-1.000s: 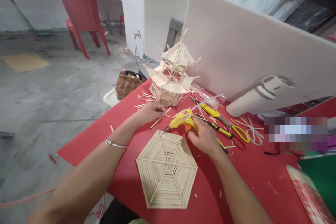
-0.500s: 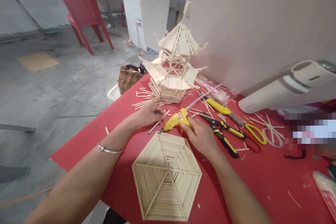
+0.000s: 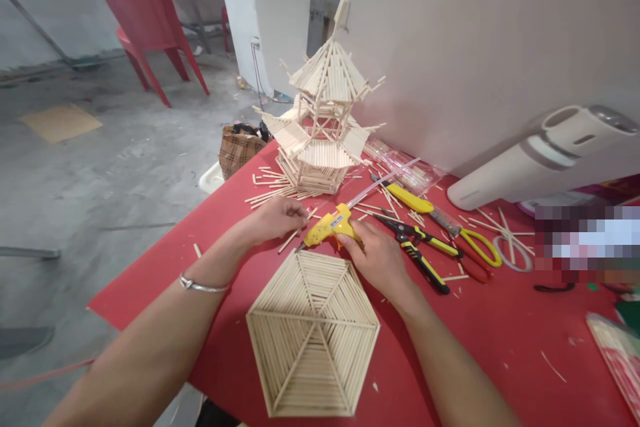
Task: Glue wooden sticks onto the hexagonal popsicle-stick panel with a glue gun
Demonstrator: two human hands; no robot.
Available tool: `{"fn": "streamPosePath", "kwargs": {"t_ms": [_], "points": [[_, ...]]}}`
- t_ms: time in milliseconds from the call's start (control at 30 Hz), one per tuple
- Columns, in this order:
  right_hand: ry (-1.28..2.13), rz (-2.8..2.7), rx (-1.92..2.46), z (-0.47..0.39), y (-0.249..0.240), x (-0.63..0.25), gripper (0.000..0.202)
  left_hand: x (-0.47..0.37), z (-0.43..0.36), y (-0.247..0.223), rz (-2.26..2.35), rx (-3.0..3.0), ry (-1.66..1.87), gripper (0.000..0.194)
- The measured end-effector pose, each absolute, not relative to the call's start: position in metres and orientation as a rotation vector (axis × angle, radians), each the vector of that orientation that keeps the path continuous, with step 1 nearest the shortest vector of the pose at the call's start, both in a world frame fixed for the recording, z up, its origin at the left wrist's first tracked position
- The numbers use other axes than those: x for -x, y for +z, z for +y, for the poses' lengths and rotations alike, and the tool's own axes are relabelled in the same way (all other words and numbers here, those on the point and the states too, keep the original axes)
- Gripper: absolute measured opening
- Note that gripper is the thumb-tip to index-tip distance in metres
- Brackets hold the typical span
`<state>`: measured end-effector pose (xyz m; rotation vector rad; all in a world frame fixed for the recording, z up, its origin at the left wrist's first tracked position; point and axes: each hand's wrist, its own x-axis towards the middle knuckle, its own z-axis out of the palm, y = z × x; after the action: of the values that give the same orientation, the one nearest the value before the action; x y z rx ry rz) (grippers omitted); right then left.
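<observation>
Where the panel point(image 3: 314, 337) lies flat on the red worktop point(image 3: 435, 363), close to the near edge, six ribs meet at its centre. Far left of panel, on the floor: red chair point(image 3: 133, 3); nearer, past the worktop's edge, checked bag point(image 3: 241, 152). Left hand point(image 3: 274, 219) just beyond panel's upper left side, bracelet point(image 3: 203, 285) on the wrist, fingers curled together at a thin stick point(image 3: 290, 238); cannot tell whether they pinch it. Behind panel, well apart: stick pagoda point(image 3: 327, 152), upright, two roofs, loose sticks point(image 3: 273, 195) fanned about its base. Yellow glue gun point(image 3: 325, 225) just beyond panel, nozzle at its top left corner; contact cannot be made out. Right hand point(image 3: 377, 253) near panel's upper right side, wrapped round the gun's handle. Right of and beyond panel: knife point(image 3: 410, 197), black-and-yellow pliers point(image 3: 425, 267), scissors point(image 3: 445, 221). Farthest right of panel, before the wall: pale bottle point(image 3: 515, 170).
</observation>
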<state>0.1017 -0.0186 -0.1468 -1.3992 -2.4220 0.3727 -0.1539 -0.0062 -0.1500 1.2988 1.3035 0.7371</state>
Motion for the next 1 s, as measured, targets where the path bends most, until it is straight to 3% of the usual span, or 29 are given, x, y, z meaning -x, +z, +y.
{"fn": "streamPosePath", "kwargs": {"t_ms": [1000], "points": [[0.425, -2.363, 1.381, -0.018, -0.147, -0.103, 0.041, 0.153, -0.007, -0.140, 1.378, -1.371, 0.577, 0.014]]}}
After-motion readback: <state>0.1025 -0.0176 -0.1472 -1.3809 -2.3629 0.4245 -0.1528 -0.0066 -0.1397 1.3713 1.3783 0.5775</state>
